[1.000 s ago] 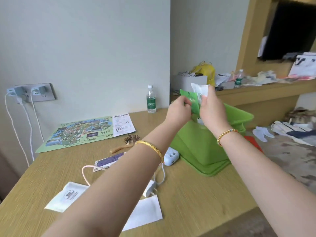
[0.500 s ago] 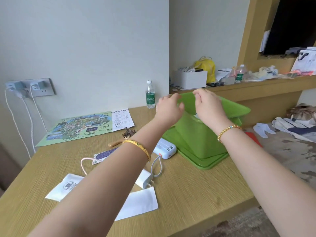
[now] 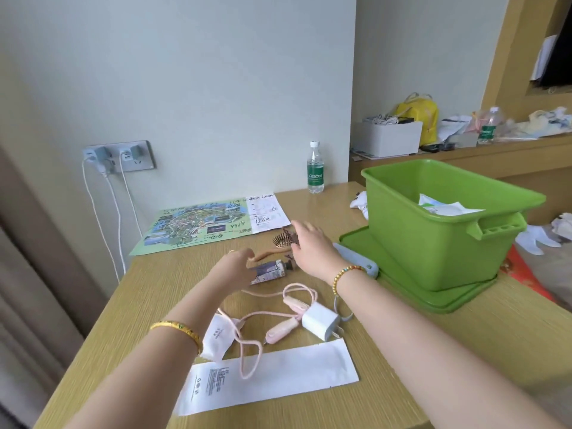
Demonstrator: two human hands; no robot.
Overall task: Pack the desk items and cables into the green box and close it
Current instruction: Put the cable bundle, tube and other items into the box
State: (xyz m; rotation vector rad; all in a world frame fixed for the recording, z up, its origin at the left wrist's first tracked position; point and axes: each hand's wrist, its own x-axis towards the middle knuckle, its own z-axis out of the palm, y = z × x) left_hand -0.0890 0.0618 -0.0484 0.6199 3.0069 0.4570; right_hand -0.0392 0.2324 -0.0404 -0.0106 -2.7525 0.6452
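Near the desk's [image 3: 402, 351] middle, the tube [image 3: 268, 271] lies lengthwise between both empty, loose-fingered hands: left hand [image 3: 238, 267] touching its near end, right hand [image 3: 309, 246] just beyond; green box [image 3: 433, 243] rightward.

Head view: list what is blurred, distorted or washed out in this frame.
Head view: both hands are motion-smeared, the left hand more than the right hand; the wide lens bows the wall edges and stretches the forearms near the bottom corners; soft, even daylight, with only faint shadows under the green box; the shelf clutter at far right is pale and soft.
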